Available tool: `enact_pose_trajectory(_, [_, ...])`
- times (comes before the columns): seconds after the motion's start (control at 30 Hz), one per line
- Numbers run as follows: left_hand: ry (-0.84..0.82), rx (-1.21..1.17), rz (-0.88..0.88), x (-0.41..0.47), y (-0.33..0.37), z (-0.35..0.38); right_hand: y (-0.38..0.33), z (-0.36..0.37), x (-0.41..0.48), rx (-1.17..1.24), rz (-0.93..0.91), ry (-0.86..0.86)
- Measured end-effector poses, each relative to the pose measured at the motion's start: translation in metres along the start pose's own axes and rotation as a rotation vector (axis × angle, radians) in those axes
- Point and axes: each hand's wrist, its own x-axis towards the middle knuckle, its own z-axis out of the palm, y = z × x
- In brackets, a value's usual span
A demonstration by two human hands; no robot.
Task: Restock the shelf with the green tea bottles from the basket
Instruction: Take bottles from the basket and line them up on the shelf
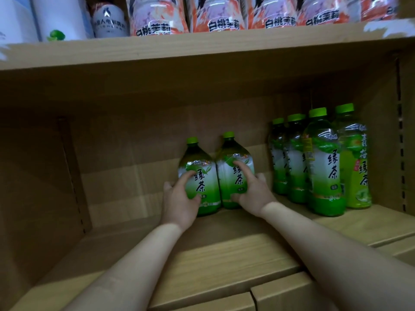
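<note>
My left hand (pixel 179 200) wraps the left green tea bottle (pixel 203 186) and my right hand (pixel 254 194) the right green tea bottle (pixel 226 176), both standing side by side at mid-frame on the wooden shelf (pixel 224 250), so I reckon a careless release could topple one against the other.

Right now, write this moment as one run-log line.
left hand: grips left bottle | right hand: grips right bottle | both on shelf | other bottles at right
</note>
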Motion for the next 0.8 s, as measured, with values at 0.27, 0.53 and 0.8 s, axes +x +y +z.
enact_pose_trajectory(0.27, [-0.032, -0.14, -0.081, 0.002, 0.003, -0.002, -0.006, -0.002, -0.003, -0.195, -0.024, -0.061])
enact_pose_trajectory(0.53, [-0.207, -0.184, -0.04, 0.003, -0.004, -0.004, -0.013, -0.01, -0.008, -0.526, 0.008, -0.112])
enact_pose_trajectory(0.8, [-0.115, 0.036, -0.055, -0.004, 0.027, -0.012, -0.032, -0.048, -0.038, -0.34, -0.044, -0.032])
